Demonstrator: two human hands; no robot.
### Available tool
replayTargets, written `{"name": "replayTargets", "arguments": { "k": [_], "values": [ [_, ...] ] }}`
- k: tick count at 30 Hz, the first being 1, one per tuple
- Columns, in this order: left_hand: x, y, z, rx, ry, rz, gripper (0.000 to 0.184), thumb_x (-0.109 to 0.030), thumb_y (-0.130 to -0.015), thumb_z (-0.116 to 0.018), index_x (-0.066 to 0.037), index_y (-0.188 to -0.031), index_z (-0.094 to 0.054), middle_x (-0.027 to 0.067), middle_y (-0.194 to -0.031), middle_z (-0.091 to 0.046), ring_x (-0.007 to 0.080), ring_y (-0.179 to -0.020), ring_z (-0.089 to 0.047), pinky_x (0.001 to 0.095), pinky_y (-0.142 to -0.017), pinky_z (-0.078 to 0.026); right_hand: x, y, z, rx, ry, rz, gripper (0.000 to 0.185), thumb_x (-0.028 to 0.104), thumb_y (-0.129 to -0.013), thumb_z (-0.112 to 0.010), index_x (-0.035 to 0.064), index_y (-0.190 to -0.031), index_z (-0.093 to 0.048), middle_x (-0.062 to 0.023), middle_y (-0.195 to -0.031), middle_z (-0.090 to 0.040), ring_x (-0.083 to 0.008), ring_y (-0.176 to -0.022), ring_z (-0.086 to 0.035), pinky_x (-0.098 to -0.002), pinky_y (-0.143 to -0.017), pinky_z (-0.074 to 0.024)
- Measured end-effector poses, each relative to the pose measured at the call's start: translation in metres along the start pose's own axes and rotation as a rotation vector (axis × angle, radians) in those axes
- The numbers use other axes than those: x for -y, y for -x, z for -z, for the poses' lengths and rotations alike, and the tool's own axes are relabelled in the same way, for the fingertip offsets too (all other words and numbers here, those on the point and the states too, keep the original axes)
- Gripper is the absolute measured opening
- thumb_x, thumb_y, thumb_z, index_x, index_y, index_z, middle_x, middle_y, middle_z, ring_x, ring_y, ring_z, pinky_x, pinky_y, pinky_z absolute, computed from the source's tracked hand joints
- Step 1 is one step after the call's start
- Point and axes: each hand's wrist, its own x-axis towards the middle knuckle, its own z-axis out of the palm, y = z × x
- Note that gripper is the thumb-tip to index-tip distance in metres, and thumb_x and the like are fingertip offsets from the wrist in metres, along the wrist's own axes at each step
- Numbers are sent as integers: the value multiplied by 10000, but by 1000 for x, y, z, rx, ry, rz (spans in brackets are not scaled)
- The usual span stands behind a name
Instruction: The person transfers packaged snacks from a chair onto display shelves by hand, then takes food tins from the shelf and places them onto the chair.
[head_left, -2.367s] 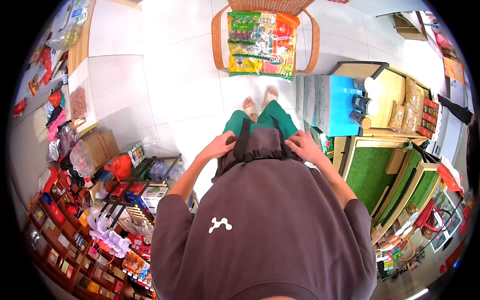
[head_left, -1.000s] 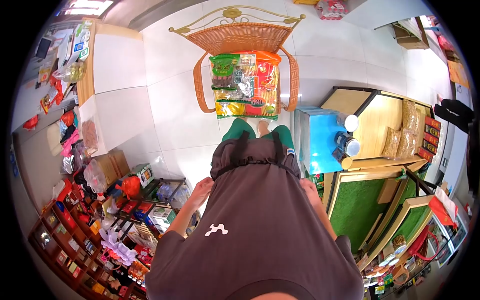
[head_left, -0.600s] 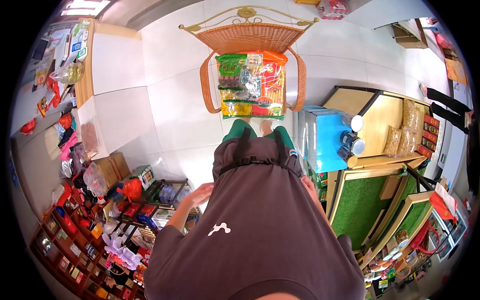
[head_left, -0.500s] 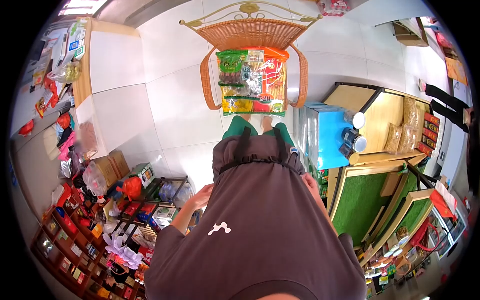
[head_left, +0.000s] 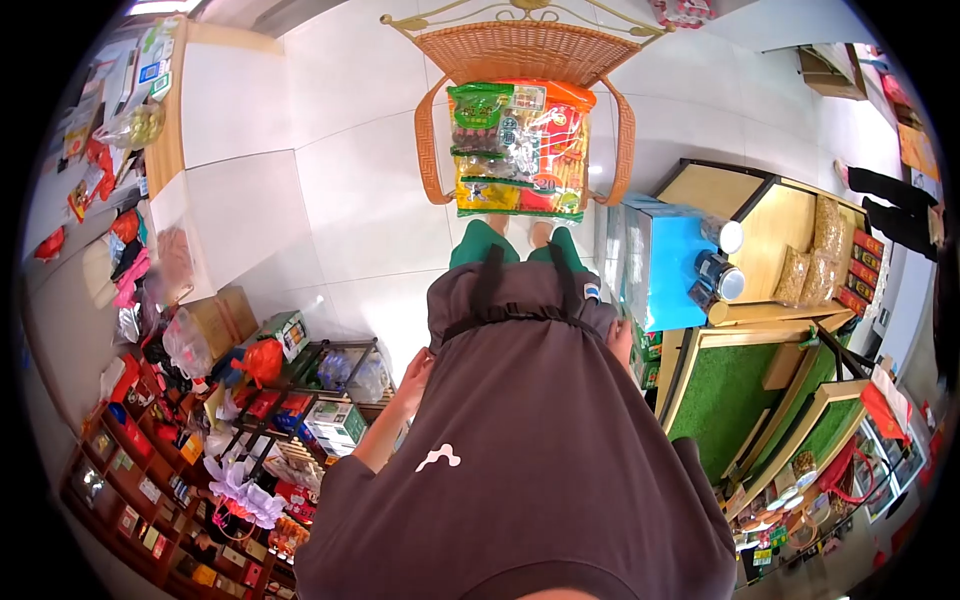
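My left hand (head_left: 414, 378) hangs at my side against the edge of the dark brown shirt (head_left: 550, 440); its fingers are partly hidden by the cloth. On the other side, my right hand (head_left: 621, 343) is beside the shirt near the waist pouch (head_left: 520, 290), and most of its fingers are out of sight. Whether either hand grips anything does not show. In front of my feet stands a wicker armchair (head_left: 525, 50). Several snack packets lie on its seat, among them a green packet (head_left: 480, 110), a yellow packet (head_left: 485, 196) and an orange-red packet (head_left: 565, 140).
To the right are a blue box (head_left: 670, 265) with jars on it, and wooden stands with green turf (head_left: 725, 390). A low rack (head_left: 340, 375) with goods stands at the left. A white counter (head_left: 235, 110) is farther left. At the far right a person's dark-trousered legs (head_left: 890, 205) show.
The chair and packets have shifted slightly right and upward in view as my head moved. My left hand has come a little higher and closer against the shirt.
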Motion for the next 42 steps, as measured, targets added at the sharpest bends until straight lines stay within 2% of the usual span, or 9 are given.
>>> {"name": "replayTargets", "arguments": {
  "k": [2, 4, 10, 11, 20, 29, 36, 40, 42],
  "values": [
    [16, -5, 4, -89, 25, 13, 116, -184, -943, -490, -86, -981, -441, 22, -921, -575, 58, -808, -538, 212, -687, -436, -15, 10, 10, 210, 44, 166, 173, 136, -909, -465, -12, -991, -501, -144, -815, -577, -255, -726, -571, -350, -586, -436],
    [39, -11, 15, -171, 49, 36, 105, -178, -944, -489, -99, -920, -424, 3, -821, -570, 36, -718, -524, 194, -623, -421, 2, 30, 35, 335, -28, -2, 182, 109, -883, -490, 23, -1038, -531, -73, -856, -561, -166, -725, -552, -315, -601, -440],
    [45, -27, 21, -300, 8, 11, 131, -206, -940, -504, -102, -926, -427, -39, -672, -494, 12, -579, -448, 183, -497, -350, 21, 81, 157, 701, -118, -268, 205, 117, -881, -491, 30, -1065, -520, -79, -876, -564, -171, -736, -561, -319, -615, -454],
    [57, -31, 40, -162, -93, -97, 107, -150, -923, -496, -106, -1007, -447, -5, -757, -537, 60, -636, -509, 214, -578, -417, 22, 88, 178, 757, -126, -298, 209, 118, -881, -491, 31, -1069, -518, -80, -879, -565, -172, -738, -562, -320, -617, -457],
    [38, -14, 9, -134, 48, 214, 139, -126, -908, -488, -113, -1040, -447, 14, -807, -548, 88, -670, -528, 241, -621, -433, 23, 107, 254, 1022, -192, -464, 248, 129, -878, -493, 43, -1110, -500, -90, -909, -570, -181, -755, -575, -327, -637, -479],
    [31, -17, 9, -92, 122, 356, 185, -102, -892, -479, -121, -1073, -447, 33, -856, -559, 116, -704, -547, 268, -664, -449, 23, 90, 246, 1122, -294, -548, 290, 141, -875, -494, 54, -1150, -482, -100, -938, -575, -189, -772, -587, -334, -658, -500],
    [29, -30, 10, -110, 201, 472, 224, -84, -880, -473, -127, -1099, -447, 48, -895, -568, 137, -731, -562, 289, -698, -462, -11, 43, 145, 1110, -593, -671, 323, 150, -872, -496, 62, -1182, -469, -107, -962, -579, -196, -785, -597, -339, -673, -517],
    [-11, -60, 27, -327, -117, 663, 344, -69, -836, -453, -130, -1173, -430, 98, -1054, -559, 211, -844, -587, 386, -813, -460, -31, -20, 57, 942, -826, -716, 342, 155, -871, -496, 67, -1200, -461, -112, -975, -581, -199, -793, -603, -343, -682, -527],
    [-18, -113, 56, -300, -503, 553, 250, -200, -866, -476, -102, -1095, -477, 72, -937, -609, 203, -825, -602, 399, -749, -486, -18, -72, 41, 785, -567, -537, 333, 171, -877, -475, 74, -1194, -464, -133, -1019, -600, -212, -807, -615, -327, -681, -523]
  ]
}}
